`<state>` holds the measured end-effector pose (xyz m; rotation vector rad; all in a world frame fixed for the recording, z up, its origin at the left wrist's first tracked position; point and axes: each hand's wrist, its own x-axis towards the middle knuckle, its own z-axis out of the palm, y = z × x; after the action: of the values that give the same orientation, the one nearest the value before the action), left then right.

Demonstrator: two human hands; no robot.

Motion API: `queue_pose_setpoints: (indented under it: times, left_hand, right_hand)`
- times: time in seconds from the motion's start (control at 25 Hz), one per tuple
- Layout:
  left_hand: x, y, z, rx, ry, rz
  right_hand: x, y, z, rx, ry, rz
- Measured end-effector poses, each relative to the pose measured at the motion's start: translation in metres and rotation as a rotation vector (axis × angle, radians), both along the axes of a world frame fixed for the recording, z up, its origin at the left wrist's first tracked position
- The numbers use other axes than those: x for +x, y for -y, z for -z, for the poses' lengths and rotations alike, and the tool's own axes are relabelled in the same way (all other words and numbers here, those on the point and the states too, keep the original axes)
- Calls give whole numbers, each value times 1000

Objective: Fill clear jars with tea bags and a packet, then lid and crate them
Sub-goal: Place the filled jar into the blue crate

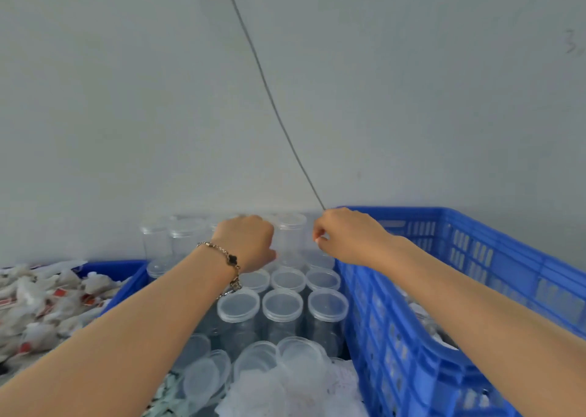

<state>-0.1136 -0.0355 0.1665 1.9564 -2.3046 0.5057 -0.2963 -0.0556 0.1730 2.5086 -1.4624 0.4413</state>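
Lidded clear jars (282, 307) stand in rows in the middle, with taller stacked jars (290, 236) against the wall behind them. My left hand (249, 242), a bracelet on its wrist, reaches into the back row with its fingers curled round a clear jar that it mostly hides. My right hand (345, 236) is beside the blue crate's (475, 258) far left corner, with thumb and forefinger pinching the top of another clear jar (320, 256). White tea bags with red tags (47, 305) fill a blue bin at the left.
Loose clear lids (206, 378) lie in front of the jars, beside a heap of white mesh material (285, 391). The tall blue crate takes up the right side, with items inside. A thin cable (276, 106) hangs down the grey wall.
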Motion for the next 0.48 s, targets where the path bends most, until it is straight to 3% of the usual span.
queue_pose_setpoints:
  times: [0.28, 0.48]
  left_hand:
    - [141, 16, 55, 200, -220, -324]
    - [192, 36, 101, 189, -635, -390]
  right_hand:
    - [96, 47, 43, 253, -9, -4]
    - [176, 89, 90, 472, 174, -29]
